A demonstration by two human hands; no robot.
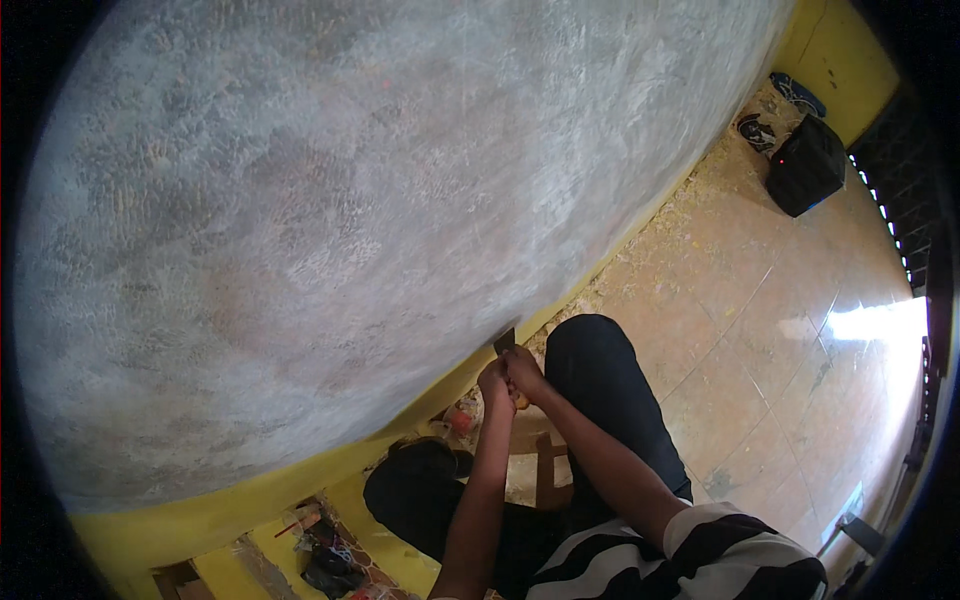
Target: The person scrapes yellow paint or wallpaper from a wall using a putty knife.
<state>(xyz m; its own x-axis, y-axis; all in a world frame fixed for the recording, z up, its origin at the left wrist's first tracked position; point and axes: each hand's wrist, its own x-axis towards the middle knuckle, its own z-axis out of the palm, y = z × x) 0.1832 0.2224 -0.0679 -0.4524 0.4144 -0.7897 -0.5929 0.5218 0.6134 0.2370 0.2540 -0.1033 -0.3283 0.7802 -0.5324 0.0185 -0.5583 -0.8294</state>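
Both my hands are closed together around the handle of a scraper with a flat, dark blade. My left hand grips beside my right hand, their fingers overlapping. A bit of orange handle shows below them; the rest is hidden. The blade touches or nearly touches the lower part of the wall, near its yellow bottom band. Grey, patchy and marked with scrape strokes, the wall fills most of the view.
Pale flakes lie along the wall's foot on the tiled floor. A black boxy thing with a red light stands at the far right. Beside my left leg are a reddish container and yellow slats with a black plastic bag.
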